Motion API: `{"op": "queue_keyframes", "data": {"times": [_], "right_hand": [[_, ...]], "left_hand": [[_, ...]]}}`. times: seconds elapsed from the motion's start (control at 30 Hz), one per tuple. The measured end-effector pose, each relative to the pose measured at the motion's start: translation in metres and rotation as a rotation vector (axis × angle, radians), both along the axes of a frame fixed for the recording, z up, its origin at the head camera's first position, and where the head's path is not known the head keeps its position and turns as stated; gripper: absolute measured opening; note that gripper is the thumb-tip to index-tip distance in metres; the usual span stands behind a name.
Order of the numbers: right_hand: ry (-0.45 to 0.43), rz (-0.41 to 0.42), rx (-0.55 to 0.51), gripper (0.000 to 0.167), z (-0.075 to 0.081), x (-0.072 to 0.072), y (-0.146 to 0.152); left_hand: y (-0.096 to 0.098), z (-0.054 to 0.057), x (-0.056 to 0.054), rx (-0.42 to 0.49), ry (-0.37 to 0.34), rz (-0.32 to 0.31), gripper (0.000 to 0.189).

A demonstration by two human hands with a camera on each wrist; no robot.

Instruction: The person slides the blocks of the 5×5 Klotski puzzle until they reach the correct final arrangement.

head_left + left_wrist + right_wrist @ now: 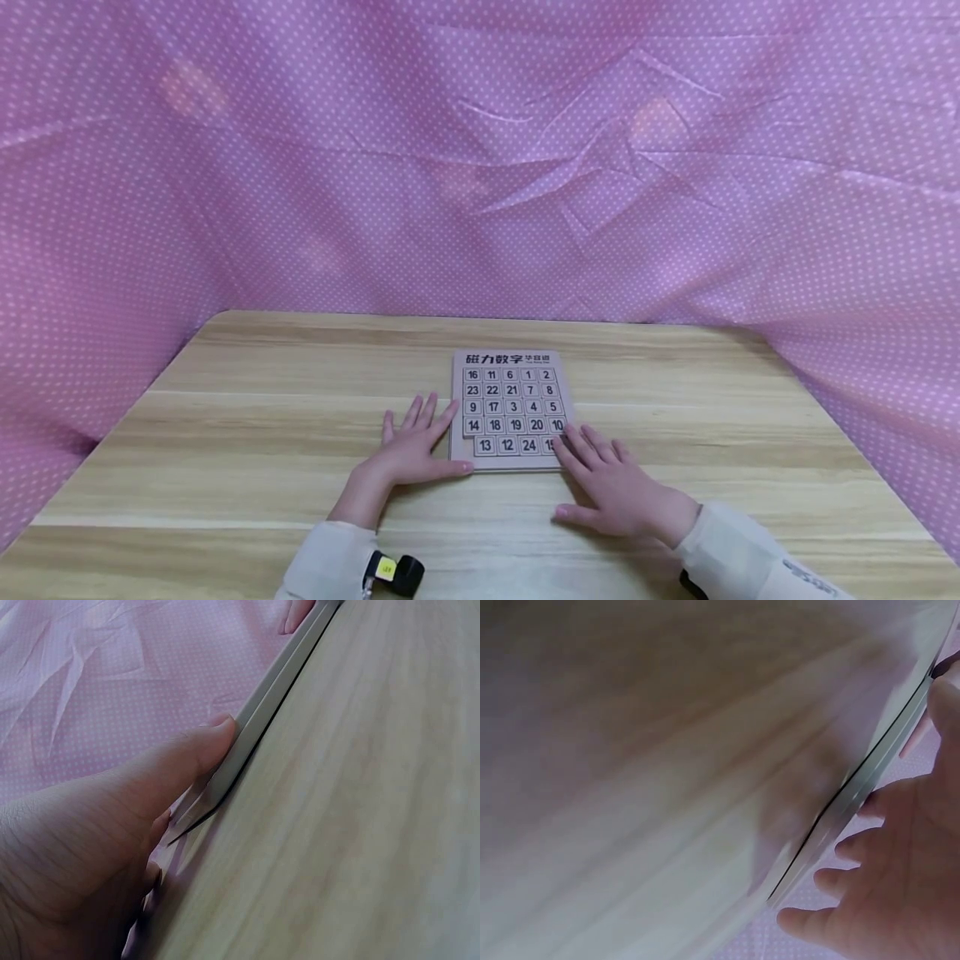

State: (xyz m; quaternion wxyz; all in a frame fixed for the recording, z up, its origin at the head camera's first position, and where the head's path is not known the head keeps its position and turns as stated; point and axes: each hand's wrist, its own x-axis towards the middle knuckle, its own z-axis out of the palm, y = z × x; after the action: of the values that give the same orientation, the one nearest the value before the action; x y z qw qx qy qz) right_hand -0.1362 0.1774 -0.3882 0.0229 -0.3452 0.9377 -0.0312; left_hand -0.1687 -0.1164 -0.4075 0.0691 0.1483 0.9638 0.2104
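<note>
A flat number sliding puzzle [517, 464] lies on the table, its square tiles in rows under a dark printed heading. The bottom row, reading 13, 12, 24 and a partly covered 15 tile [550, 446], has a gap at its left end. My left hand [412, 454] is spread at the puzzle's left side, thumb on the lower left corner and index fingertip at the left edge. Fingers extended, my right hand [618, 492] touches the lower right corner with its index fingertip over the 15 tile. In the left wrist view the thumb presses the board's edge [251, 731].
The wooden table [262, 433] stretches out on both sides of the puzzle. Pink dotted cloth [480, 167] hangs behind it and along both sides. A black wrist strap with a yellow label [386, 568] sits at the left sleeve.
</note>
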Motion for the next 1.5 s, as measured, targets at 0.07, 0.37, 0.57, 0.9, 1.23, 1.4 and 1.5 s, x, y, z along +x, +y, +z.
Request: {"op": "queue_keyframes", "data": {"times": [0.07,0.37,0.57,0.9,1.23,1.4,1.5], "right_hand": [[-0.004,0.001,0.009,0.083,0.001,0.0,-0.003],[-0.045,0.017,0.029,0.083,0.005,0.0,-0.011],[-0.077,-0.003,0.021,0.08,0.007,-0.006,-0.013],[-0.116,-0.092,-0.008,0.081,0.005,-0.028,-0.02],[-0.108,-0.107,0.029,0.084,0.006,-0.034,-0.026],[-0.11,-0.1,0.047,0.087,0.008,-0.028,-0.025],[-0.113,-0.093,0.048,0.087,0.009,-0.024,-0.024]], "left_hand": [[0.0,0.001,0.0,-0.001,-0.001,-0.001,0.095],[0.001,0.003,0.001,0.007,-0.012,0.001,0.096],[0.0,0.003,0.0,0.006,-0.004,-0.003,0.096],[0.0,0.002,0.0,-0.004,-0.008,-0.01,0.095],[-0.001,0.004,-0.001,0.007,-0.012,-0.005,0.095],[-0.001,0.004,-0.001,0.004,-0.014,-0.004,0.095],[-0.002,0.005,-0.002,0.006,-0.014,-0.005,0.095]]}}
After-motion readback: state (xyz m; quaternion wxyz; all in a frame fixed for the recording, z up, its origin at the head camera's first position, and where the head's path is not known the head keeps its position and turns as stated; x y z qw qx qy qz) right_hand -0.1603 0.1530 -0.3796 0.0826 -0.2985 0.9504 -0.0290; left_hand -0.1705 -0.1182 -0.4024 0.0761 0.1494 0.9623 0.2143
